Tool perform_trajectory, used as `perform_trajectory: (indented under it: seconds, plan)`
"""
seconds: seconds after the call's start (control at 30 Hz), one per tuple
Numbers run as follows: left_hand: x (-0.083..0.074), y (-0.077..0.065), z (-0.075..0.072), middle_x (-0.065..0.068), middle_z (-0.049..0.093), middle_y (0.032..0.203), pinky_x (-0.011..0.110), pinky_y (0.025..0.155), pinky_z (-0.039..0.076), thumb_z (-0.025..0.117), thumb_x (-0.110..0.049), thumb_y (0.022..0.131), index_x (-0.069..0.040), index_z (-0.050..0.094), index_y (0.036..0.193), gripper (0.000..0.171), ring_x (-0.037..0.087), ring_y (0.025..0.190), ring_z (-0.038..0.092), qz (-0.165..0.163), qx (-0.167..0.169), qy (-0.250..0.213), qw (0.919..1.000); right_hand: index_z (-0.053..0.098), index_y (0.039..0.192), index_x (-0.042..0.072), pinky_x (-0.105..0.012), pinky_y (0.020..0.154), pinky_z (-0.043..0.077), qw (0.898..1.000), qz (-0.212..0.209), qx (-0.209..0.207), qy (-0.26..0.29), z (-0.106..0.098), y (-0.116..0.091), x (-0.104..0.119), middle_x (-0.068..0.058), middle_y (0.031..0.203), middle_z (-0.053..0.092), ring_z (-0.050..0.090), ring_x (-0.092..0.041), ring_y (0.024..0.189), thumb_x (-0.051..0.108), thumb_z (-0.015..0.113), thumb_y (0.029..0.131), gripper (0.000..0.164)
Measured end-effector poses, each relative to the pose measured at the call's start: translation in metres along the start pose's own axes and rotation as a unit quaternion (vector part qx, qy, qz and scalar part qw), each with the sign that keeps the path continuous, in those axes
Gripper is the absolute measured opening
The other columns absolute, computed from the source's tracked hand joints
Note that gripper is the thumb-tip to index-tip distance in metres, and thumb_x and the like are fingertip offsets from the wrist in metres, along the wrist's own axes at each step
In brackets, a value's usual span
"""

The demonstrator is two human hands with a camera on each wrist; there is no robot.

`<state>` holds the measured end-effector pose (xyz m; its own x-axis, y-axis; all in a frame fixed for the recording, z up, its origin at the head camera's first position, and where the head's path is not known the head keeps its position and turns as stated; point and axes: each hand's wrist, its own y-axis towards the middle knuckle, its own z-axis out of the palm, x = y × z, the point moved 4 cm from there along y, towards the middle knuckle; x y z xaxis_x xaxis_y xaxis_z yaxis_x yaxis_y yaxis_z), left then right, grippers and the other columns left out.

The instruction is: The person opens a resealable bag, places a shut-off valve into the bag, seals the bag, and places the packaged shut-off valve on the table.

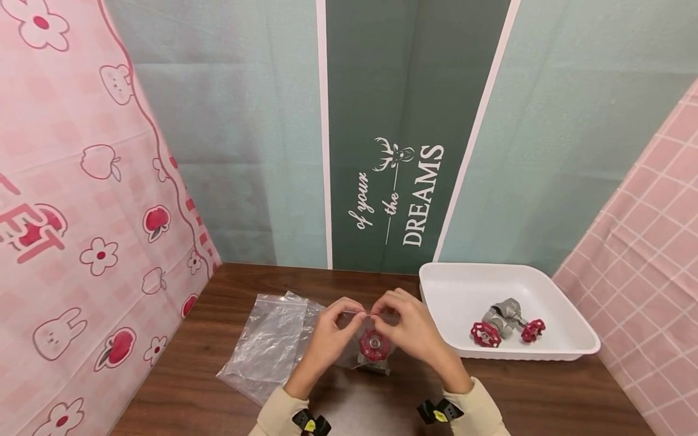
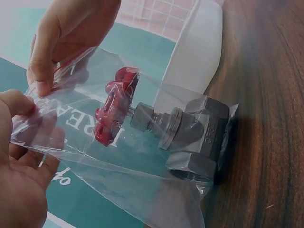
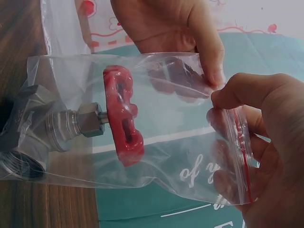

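Observation:
A metal gate valve (image 2: 190, 130) with a red handwheel (image 1: 374, 344) stands upright on the table inside a clear zip bag (image 3: 161, 123). Both hands pinch the bag's top edge above the wheel, their fingertips close together. My left hand (image 1: 329, 330) grips the left part of that edge between thumb and fingers. On the other side my right hand (image 1: 409, 324) pinches the edge by the red zip strip (image 3: 244, 161), thumb in front and fingers behind the film.
Flat clear bags (image 1: 267, 339) lie on the brown table (image 1: 191, 339) to the left. A white tray (image 1: 442, 290) at the right holds more valves with red handwheels (image 1: 485, 334). Printed cloths (image 1: 251, 151) hang behind and at both sides.

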<state>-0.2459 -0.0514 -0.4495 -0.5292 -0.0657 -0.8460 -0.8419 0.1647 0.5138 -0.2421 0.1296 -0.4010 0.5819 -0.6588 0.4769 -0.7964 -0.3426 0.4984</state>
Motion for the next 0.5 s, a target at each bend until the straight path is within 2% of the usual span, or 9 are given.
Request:
perform_trajectory:
  seconds: [0.13, 0.23, 0.43, 0.5]
  plan:
    - [-0.0008, 0.0, 0.0012, 0.012, 0.076, 0.103, 0.023, 0.08, 0.056, 0.074, -0.007, 0.1, -0.006, 0.074, 0.102, 0.003, 0.005, 0.095, 0.066, 0.031, -0.002, 0.008, 0.9995, 0.075, 0.088, 0.024, -0.025, 0.073, 0.056, 1.0, -0.013, -0.008, -0.002, 0.001, 0.0003, -0.0004, 0.014, 0.085, 0.066, 0.058, -0.004, 0.083, 0.009, 0.086, 0.081, 0.019]
    - [-0.0018, -0.0003, 0.0022, 0.013, 0.076, 0.102, 0.024, 0.079, 0.056, 0.074, -0.004, 0.099, -0.006, 0.074, 0.102, 0.003, 0.006, 0.094, 0.067, 0.035, -0.004, 0.006, 0.9994, 0.074, 0.086, 0.025, -0.024, 0.071, 0.055, 0.999, -0.028, -0.019, -0.005, 0.0013, 0.0002, -0.0008, 0.015, 0.083, 0.066, 0.058, -0.004, 0.083, 0.008, 0.085, 0.08, 0.021]
    - [-0.0007, 0.0005, 0.002, 0.006, 0.078, 0.105, 0.028, 0.085, 0.058, 0.079, -0.015, 0.098, -0.012, 0.077, 0.105, 0.008, 0.007, 0.097, 0.069, -0.03, 0.012, 0.007, 0.9995, 0.076, 0.087, 0.023, -0.025, 0.072, 0.055, 0.999, -0.035, -0.024, -0.003, 0.0014, -0.0007, -0.0013, 0.014, 0.084, 0.067, 0.059, -0.004, 0.083, 0.01, 0.086, 0.081, 0.017]
    - [0.0, 0.0011, 0.0023, 0.004, 0.079, 0.105, 0.028, 0.085, 0.058, 0.079, -0.019, 0.098, -0.014, 0.078, 0.106, 0.01, 0.007, 0.097, 0.07, -0.04, 0.018, 0.012, 0.999, 0.077, 0.089, 0.023, -0.025, 0.073, 0.056, 0.999, -0.029, -0.019, 0.0, 0.0012, -0.0009, -0.0017, 0.015, 0.085, 0.067, 0.059, -0.004, 0.084, 0.011, 0.087, 0.082, 0.017]
